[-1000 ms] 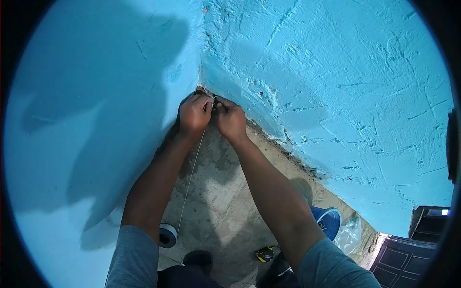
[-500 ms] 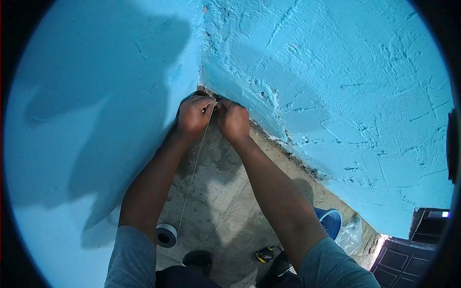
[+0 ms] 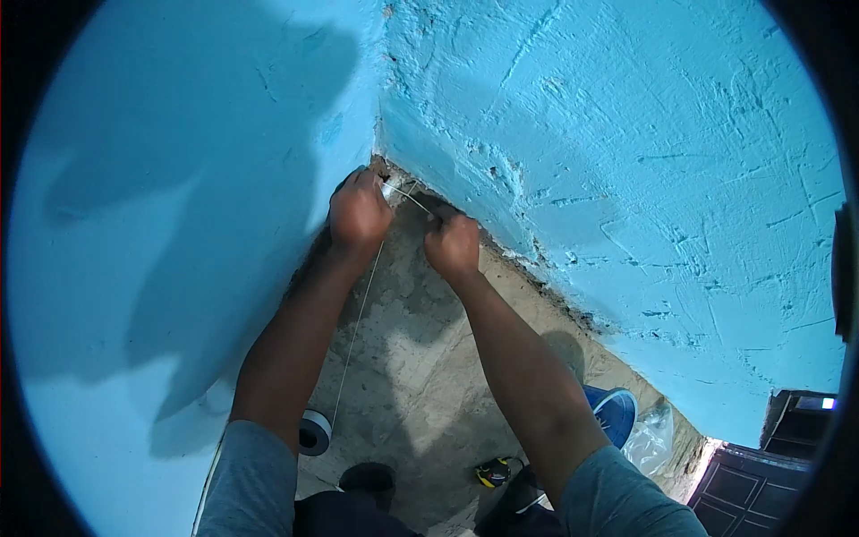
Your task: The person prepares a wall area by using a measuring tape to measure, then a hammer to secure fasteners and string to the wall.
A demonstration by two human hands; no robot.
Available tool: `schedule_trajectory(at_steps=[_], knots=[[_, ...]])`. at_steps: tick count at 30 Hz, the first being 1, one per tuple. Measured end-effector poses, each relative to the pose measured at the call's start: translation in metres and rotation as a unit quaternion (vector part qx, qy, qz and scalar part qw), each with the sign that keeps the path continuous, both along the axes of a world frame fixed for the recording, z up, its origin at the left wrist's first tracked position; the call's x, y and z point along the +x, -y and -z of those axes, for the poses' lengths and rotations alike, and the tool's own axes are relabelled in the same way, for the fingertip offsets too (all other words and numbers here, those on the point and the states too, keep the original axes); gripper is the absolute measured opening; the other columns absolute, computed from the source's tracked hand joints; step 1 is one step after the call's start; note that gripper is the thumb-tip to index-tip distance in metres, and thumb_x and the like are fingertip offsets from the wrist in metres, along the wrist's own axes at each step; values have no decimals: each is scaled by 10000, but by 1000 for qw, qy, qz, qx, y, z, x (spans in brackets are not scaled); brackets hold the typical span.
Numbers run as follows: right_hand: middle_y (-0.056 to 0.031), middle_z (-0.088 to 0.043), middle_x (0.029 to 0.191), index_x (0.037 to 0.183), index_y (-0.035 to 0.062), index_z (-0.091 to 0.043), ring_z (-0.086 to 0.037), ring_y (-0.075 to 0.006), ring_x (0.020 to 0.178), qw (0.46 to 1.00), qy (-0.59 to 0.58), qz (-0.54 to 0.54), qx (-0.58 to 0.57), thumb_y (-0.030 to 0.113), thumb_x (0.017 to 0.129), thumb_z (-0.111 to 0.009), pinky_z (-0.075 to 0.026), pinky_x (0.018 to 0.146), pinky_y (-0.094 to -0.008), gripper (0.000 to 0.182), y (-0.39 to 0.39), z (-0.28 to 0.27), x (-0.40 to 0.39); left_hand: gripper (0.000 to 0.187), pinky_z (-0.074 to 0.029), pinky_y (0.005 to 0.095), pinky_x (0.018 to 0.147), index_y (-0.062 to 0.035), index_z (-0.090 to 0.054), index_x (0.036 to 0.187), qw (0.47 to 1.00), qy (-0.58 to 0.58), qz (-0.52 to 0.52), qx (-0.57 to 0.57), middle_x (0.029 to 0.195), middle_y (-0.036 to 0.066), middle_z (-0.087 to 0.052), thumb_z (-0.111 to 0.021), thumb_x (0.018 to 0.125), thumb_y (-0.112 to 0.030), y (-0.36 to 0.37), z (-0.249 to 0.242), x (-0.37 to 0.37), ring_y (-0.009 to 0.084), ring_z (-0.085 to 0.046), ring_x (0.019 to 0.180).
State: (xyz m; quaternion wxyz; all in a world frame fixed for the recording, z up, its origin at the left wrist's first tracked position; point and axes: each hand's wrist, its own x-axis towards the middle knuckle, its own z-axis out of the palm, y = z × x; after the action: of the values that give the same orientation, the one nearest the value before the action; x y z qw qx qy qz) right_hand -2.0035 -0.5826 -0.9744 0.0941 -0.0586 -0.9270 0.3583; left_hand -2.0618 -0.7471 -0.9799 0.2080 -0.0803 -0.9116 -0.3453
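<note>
Low in the corner where two blue walls meet, my left hand (image 3: 360, 213) is closed on a thin pale string (image 3: 413, 200). A small whitish patch shows beside its fingertips. My right hand (image 3: 454, 243), closed too, pinches the string a short way to the right, close to the foot of the right wall. Between the hands the string runs nearly straight. Another stretch of it drops from my left hand toward a white spool with a dark centre (image 3: 315, 433) on the floor, partly hidden by my left arm.
Rough plaster covers the right wall (image 3: 626, 179), crumbling along its base. A blue bucket (image 3: 614, 413) and a clear plastic bag (image 3: 650, 440) stand by that wall. A yellow and black tape measure (image 3: 492, 473) lies near my feet on the concrete floor (image 3: 429, 376).
My right hand has moved right and down, away from my left hand, drawing a length of string between them. My left hand stays in the corner, slightly turned.
</note>
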Motion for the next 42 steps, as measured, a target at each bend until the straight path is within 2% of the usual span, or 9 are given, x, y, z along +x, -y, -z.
schedule_trajectory(at_steps=[5, 7, 12, 15, 20, 23, 26, 35, 42], knots=[[-198, -746, 855, 1067, 32, -770, -721, -365, 772, 991, 65, 93, -68, 132, 929, -569, -552, 736, -432, 264, 3, 12, -2, 34, -547, 476, 719, -7, -625, 952, 998, 47, -14, 28, 941, 211, -703, -595, 957, -23, 2, 8, 5, 413, -674, 801], [-131, -729, 835, 1072, 30, -760, -667, -280, 691, 933, 87, 120, -328, 142, 939, -570, -512, 667, -391, 257, 9, 10, -1, 51, -545, 431, 690, -22, -601, 981, 981, 90, 15, 169, 960, 182, -723, -574, 1009, -55, 0, 9, 3, 335, -684, 763], [-40, -672, 846, 1007, 44, -683, -570, -148, 633, 795, 30, 129, -592, 137, 984, -543, -444, 571, -289, 170, 40, -27, -2, 80, -493, 284, 642, -49, -530, 1061, 763, 310, 109, 557, 960, 84, -722, -479, 1099, -98, -14, -15, 4, 114, -638, 743], [-56, -671, 870, 999, 52, -643, -586, -165, 670, 705, 53, 135, -695, 144, 992, -519, -455, 610, -296, 155, 40, -28, -11, 55, -457, 259, 638, -69, -518, 1044, 856, 241, 124, 439, 955, 73, -718, -489, 1090, -82, -8, 15, -11, 107, -638, 746], [-62, -639, 907, 973, 58, -605, -560, -188, 756, 656, 76, 143, -737, 153, 1010, -481, -452, 706, -343, 160, 32, -3, -16, 34, -503, 439, 665, -15, -516, 1032, 959, 108, 135, 226, 871, 211, -681, -545, 1026, -33, -3, 22, -9, 363, -676, 769], [-45, -603, 847, 931, 66, -611, -529, -151, 748, 836, 46, 86, -540, 151, 1025, -484, -435, 707, -317, 179, 27, 17, -15, 71, -487, 537, 709, 8, -516, 1034, 982, 48, 165, 80, 863, 271, -653, -548, 989, -36, -3, 11, -9, 488, -637, 834], [-25, -560, 810, 909, 50, -606, -495, -118, 762, 921, -10, 31, -389, 133, 1031, -510, -426, 719, -290, 175, 22, 31, -20, 103, -473, 576, 727, 14, -519, 1040, 981, 41, 187, -2, 876, 283, -651, -540, 975, -64, 0, 5, -12, 507, -630, 855], [-28, -606, 835, 962, 26, -616, -554, -133, 814, 953, 11, 0, -303, 155, 1048, -529, -472, 781, -311, 177, 16, 25, -19, 124, -484, 554, 667, -13, -511, 1058, 983, 20, 183, 23, 807, 258, -635, -576, 1015, -110, -1, 10, -14, 473, -645, 777], [-89, -684, 1039, 1070, 41, -597, -659, -255, 1009, 599, 147, 197, -762, 144, 1039, -434, -525, 948, -448, 196, 32, -7, -1, 273, -514, 409, 596, 4, -464, 868, 961, 135, 220, 104, 753, 136, -554, -722, 945, -40, 11, -19, -9, 187, -654, 689]])
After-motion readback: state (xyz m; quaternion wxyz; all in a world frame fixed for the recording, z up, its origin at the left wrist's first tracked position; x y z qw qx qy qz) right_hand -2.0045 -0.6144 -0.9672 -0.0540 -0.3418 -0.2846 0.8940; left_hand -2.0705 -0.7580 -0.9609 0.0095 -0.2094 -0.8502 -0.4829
